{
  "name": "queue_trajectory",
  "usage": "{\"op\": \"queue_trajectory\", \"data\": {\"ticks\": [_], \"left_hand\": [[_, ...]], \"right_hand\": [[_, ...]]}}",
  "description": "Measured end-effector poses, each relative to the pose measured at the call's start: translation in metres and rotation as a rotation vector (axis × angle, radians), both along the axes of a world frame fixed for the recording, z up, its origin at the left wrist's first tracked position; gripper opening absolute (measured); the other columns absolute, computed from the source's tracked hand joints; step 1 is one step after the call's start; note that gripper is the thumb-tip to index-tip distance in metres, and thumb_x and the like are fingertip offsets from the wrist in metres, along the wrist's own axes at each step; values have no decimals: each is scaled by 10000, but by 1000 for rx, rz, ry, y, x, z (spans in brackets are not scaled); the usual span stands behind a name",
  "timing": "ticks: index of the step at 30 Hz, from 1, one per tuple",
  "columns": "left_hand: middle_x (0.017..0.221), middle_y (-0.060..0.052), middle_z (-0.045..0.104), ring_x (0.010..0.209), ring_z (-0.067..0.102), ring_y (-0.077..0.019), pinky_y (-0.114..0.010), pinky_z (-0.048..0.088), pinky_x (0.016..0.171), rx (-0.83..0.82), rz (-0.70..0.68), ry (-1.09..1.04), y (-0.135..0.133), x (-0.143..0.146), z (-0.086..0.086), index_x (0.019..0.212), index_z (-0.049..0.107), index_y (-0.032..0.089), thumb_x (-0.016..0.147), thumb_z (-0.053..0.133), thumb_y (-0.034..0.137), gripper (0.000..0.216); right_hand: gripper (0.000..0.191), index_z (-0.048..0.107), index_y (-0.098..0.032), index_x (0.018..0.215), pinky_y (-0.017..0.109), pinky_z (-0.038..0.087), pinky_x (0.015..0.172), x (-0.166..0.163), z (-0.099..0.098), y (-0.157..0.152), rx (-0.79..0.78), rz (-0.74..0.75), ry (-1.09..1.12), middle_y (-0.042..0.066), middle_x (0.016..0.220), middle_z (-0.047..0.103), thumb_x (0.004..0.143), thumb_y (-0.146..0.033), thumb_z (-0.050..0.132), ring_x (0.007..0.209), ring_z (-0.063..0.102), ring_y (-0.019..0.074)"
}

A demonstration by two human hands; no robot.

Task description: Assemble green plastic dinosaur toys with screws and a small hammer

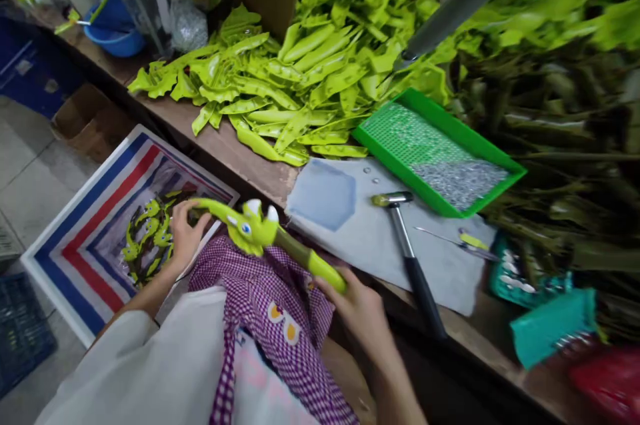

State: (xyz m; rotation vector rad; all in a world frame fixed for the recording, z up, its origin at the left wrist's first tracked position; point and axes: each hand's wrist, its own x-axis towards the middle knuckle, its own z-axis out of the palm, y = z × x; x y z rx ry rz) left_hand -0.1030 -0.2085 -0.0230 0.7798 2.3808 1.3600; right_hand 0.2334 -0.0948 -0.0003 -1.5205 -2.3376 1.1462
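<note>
I hold a lime-green toy (260, 233) shaped like a horned creature with a long thin body across my lap, over a purple checked apron (280, 305). My left hand (184, 235) is closed round its thin front end. My right hand (357, 308) grips its tail end, near the bench edge. Under the left hand stands a striped bag (90, 238) with several finished green toys (150, 238) inside.
On the wooden bench (240, 151) lies a heap of green plastic pieces (300, 85), a green tray of small metal bits (440, 151), a hammer (407, 245) on a grey mat (360, 231), tweezers (463, 241), teal boxes (550, 325), and bottles with a blue bowl (115, 31) at far left.
</note>
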Motion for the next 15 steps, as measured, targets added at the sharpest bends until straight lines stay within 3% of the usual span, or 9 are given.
{"op": "queue_trajectory", "data": {"ticks": [1, 3, 6, 8, 12, 15], "left_hand": [[1046, -60, 632, 1034, 567, -205, -361, 369, 974, 50, 131, -73, -5, 2, -2, 997, 627, 196, 716, 739, 348, 338], [947, -48, 639, 904, 607, -176, -322, 434, 874, 126, 223, -392, -12, 11, -7, 979, 600, 179, 703, 755, 383, 377], [938, -61, 671, 829, 644, -166, -310, 471, 813, 263, 111, -991, -7, 27, -20, 1001, 603, 170, 688, 779, 398, 425], [944, -54, 681, 804, 647, -160, -295, 489, 776, 358, 102, -1234, 6, 27, -33, 977, 616, 175, 683, 797, 350, 387], [824, -33, 657, 684, 602, -113, -244, 497, 672, 350, 278, -1308, 24, -13, -67, 854, 612, 144, 787, 708, 245, 155], [896, -73, 644, 741, 611, -134, -294, 524, 704, 237, 348, -1305, 16, -61, -98, 923, 614, 102, 878, 597, 259, 164]], "right_hand": [[479, 635, -189, 969, 298, 514, 535, -25, -2, 2, -25, 7, 57, 59, 721, 716, 833, -619, 474, 597, 674, 224], [452, 617, -172, 1017, 293, 531, 597, -74, -5, 1, -91, 56, 168, 77, 811, 729, 896, -550, 400, 676, 688, 210], [399, 611, -164, 1039, 287, 526, 647, -145, -11, -1, -126, 201, 243, 83, 853, 728, 942, -455, 357, 725, 687, 194], [373, 617, -153, 1045, 310, 520, 720, -195, -20, 4, -129, 345, 213, 106, 904, 730, 948, -410, 366, 791, 692, 209], [370, 628, -122, 1105, 339, 489, 896, -268, -40, 14, -230, 553, 121, 164, 1121, 690, 948, -358, 391, 1033, 667, 234], [472, 522, -130, 1304, 367, 434, 1021, -262, -44, 14, -189, 555, 167, 168, 1318, 579, 900, -371, 493, 1218, 566, 241]]}}
